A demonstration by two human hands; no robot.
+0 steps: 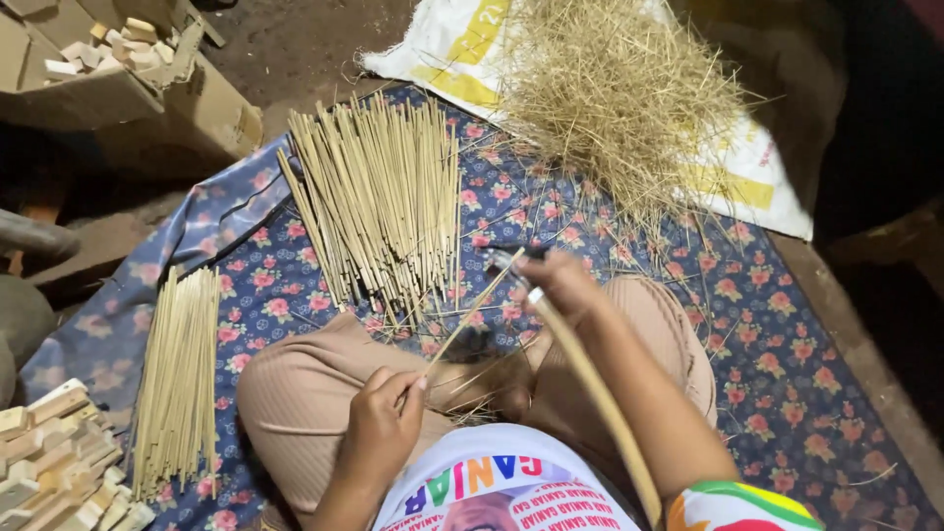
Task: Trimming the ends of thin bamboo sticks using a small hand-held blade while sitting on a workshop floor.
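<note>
I sit cross-legged on a blue floral cloth (787, 393). My left hand (385, 421) pinches the near end of a thin bamboo stick (470, 317) that slants up to the right. My right hand (560, 280) grips a knife (503, 258) whose blade meets the far end of that stick. A long wooden handle or strip (595, 388) runs from my right hand back along my forearm. Pale shavings lie in my lap between my knees.
A fan of bamboo sticks (379, 197) lies ahead, a tidier bundle (179, 379) at left. A heap of straw-like shavings (615, 93) rests on a white sack (447, 44). Small wood blocks (54, 462) sit at lower left, and a cardboard box (118, 88) at upper left.
</note>
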